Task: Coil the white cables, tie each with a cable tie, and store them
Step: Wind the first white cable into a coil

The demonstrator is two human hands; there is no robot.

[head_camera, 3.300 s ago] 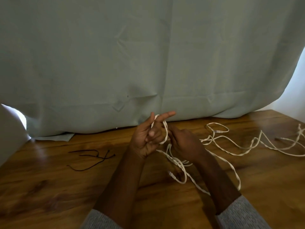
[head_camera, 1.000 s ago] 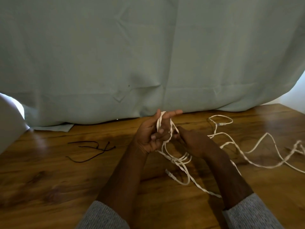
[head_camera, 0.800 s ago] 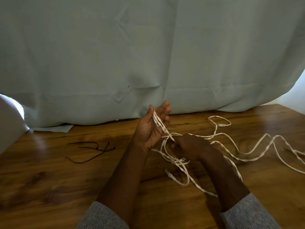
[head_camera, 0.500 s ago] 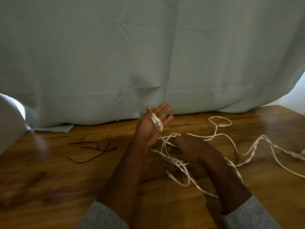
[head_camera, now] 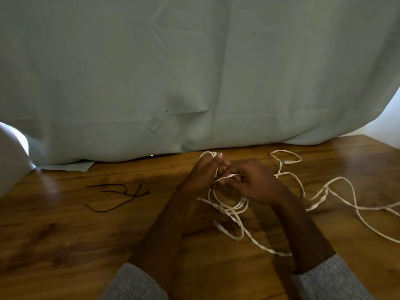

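Observation:
A long white cable (head_camera: 337,198) sprawls over the wooden table to the right, with one plug end (head_camera: 219,227) lying near my forearms. My left hand (head_camera: 203,172) stands upright with several loops of the cable wound round its fingers and hanging below it. My right hand (head_camera: 253,182) is pressed against the left one and pinches a strand of the same cable across the loops. Thin black cable ties (head_camera: 116,197) lie loose on the table to the left, away from both hands.
A pale green cloth (head_camera: 194,72) hangs as a backdrop along the table's (head_camera: 65,245) far edge. A white object (head_camera: 10,156) stands at the far left edge. Loose cable crosses the right part of the table.
My left hand's fingers, spread straight half a second ago, have curled round the loops. My right hand rose from the table to meet it, laying another strand across. The loose cable shifted on the right.

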